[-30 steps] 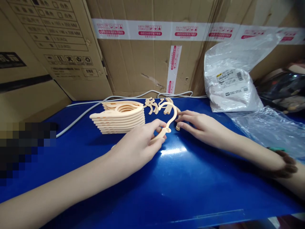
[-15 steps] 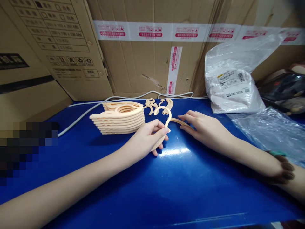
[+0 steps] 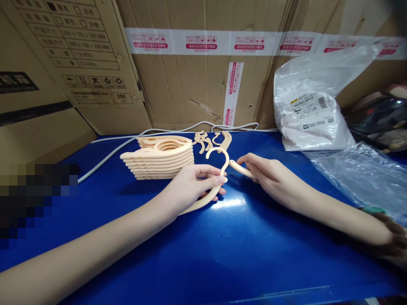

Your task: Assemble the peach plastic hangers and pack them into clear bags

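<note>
My left hand (image 3: 199, 182) is closed around a cream hanger piece (image 3: 226, 159) with a curved hook at its top. Its long arm slants down to the left beneath my palm. My right hand (image 3: 267, 173) pinches a separate cream hanger arm (image 3: 241, 169), whose holed end points at the hook piece; whether the two touch I cannot tell. A stack of cream hanger parts (image 3: 155, 163) lies just beyond my left hand. Loose hook pieces (image 3: 203, 142) and a few curved arms (image 3: 226, 142) rest behind the held hook.
A blue tabletop (image 3: 203, 254) lies beneath everything. Cardboard boxes (image 3: 184, 84) stand along the back and left. A grey cable (image 3: 117, 148) runs behind the stack. At right are a white plastic bag (image 3: 313, 114) and clear plastic film (image 3: 356, 169).
My right hand has lifted and turned the hanger arm, its holed end now near the hook piece. My left hand has tilted its piece, so more of the long arm shows.
</note>
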A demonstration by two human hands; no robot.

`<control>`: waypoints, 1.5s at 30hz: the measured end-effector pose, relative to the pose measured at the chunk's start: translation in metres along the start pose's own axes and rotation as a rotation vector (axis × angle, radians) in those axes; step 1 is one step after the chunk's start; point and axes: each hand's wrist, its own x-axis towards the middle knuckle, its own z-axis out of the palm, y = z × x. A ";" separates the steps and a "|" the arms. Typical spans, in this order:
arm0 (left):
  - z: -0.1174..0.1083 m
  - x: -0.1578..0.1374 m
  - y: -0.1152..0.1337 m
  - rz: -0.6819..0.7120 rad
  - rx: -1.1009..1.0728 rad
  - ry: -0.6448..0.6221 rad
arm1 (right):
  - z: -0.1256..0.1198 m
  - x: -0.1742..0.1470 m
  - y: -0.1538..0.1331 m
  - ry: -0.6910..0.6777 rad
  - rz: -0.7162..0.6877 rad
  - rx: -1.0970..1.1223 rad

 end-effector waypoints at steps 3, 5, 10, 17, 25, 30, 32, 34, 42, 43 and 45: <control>0.000 -0.001 0.002 -0.027 -0.028 -0.005 | -0.001 -0.003 -0.007 0.017 0.041 0.020; 0.000 -0.002 0.003 -0.035 -0.034 -0.012 | -0.001 -0.004 -0.009 -0.027 0.001 -0.016; -0.001 -0.004 0.004 -0.040 -0.035 -0.012 | 0.002 -0.005 -0.009 -0.142 -0.145 -0.036; 0.000 -0.005 0.006 -0.046 -0.053 0.014 | 0.000 -0.006 -0.010 -0.189 -0.231 -0.152; -0.002 -0.006 0.004 -0.040 -0.052 -0.103 | 0.002 -0.007 -0.006 -0.134 -0.271 -0.199; -0.002 -0.006 0.004 -0.060 -0.072 -0.135 | 0.002 -0.008 -0.005 -0.094 -0.311 -0.213; -0.001 -0.006 0.003 -0.062 -0.090 -0.131 | 0.002 -0.007 -0.005 -0.082 -0.322 -0.223; -0.001 -0.006 0.003 -0.065 -0.096 -0.127 | 0.001 -0.007 -0.006 -0.078 -0.334 -0.233; -0.002 -0.006 0.003 -0.082 -0.115 -0.130 | -0.001 -0.009 -0.006 -0.081 -0.320 -0.275; -0.002 -0.006 0.003 -0.088 -0.111 -0.132 | -0.002 -0.009 -0.006 -0.083 -0.319 -0.272; -0.002 -0.006 0.003 -0.096 -0.108 -0.138 | -0.002 -0.008 -0.005 -0.091 -0.324 -0.264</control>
